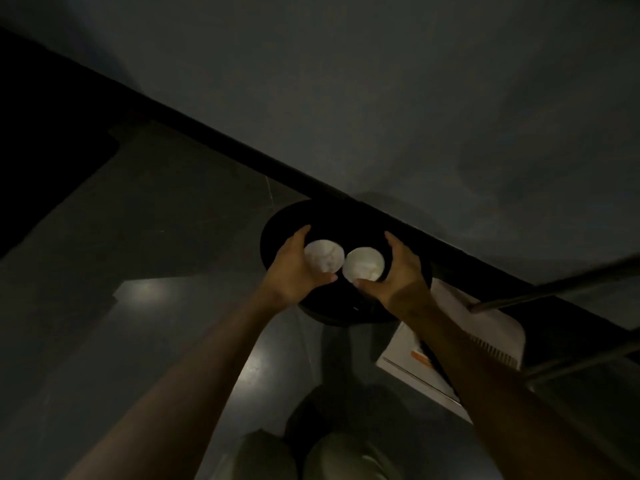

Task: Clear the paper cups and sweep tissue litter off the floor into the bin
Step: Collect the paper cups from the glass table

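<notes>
The room is dim, and the person stands over a round black bin (pixel 277 233) set against the dark skirting at the foot of the wall, both bare arms stretched out in front. The left hand (pixel 294 268) is wrapped around one paper cup (pixel 323 256), fingers curled round its far side and thumb across the near edge; the right hand (pixel 398 271) grips a second paper cup (pixel 363 265) the same way. Both cups sit upright with their open mouths facing up, their rims just beside each other, maybe touching, and something pale and crumpled seems to fill them, probably tissue, though the light is too poor to be sure. What matters now is that both cups hang directly above the bin's opening, well inside its rim, so the drop is straight down and neither hand needs to travel sideways; the two hands are about equally placed over it. I'd judge the cups are about to be let go or tipped. To the right, a white dustpan (pixel 485 327) rests on the floor (pixel 138 341) beside the bin, a long handle (pixel 554 285) crossing above it, ready for the sweeping.
</notes>
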A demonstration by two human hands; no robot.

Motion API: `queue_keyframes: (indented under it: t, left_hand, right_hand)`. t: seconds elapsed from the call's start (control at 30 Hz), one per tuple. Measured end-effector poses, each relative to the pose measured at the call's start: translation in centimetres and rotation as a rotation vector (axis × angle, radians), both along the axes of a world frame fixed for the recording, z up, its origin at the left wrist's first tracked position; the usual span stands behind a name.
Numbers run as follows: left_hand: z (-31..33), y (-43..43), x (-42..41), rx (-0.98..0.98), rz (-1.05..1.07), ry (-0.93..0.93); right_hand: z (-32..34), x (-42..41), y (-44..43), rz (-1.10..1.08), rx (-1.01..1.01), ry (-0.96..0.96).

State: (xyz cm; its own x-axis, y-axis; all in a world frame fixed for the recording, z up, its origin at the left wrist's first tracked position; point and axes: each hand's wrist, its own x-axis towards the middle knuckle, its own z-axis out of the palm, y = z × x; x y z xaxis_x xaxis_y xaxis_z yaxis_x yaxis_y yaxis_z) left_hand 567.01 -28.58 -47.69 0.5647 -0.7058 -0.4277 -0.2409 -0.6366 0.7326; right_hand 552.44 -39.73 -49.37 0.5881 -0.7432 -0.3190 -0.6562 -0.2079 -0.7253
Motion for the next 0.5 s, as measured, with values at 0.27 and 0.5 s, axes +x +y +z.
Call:
queue_keyframes:
  t: [0.27, 0.5]
  left_hand:
    - [12.7, 0.0, 0.1, 0.008, -0.052, -0.021]
    - [34.7, -1.6, -1.8, -0.044, -0.139, -0.092]
  right_hand:
    - [11.9, 0.4, 0.2, -0.024, 0.207, -0.041]
    - [34.3, -2.0, -0.1, -0.122, 0.189, -0.176]
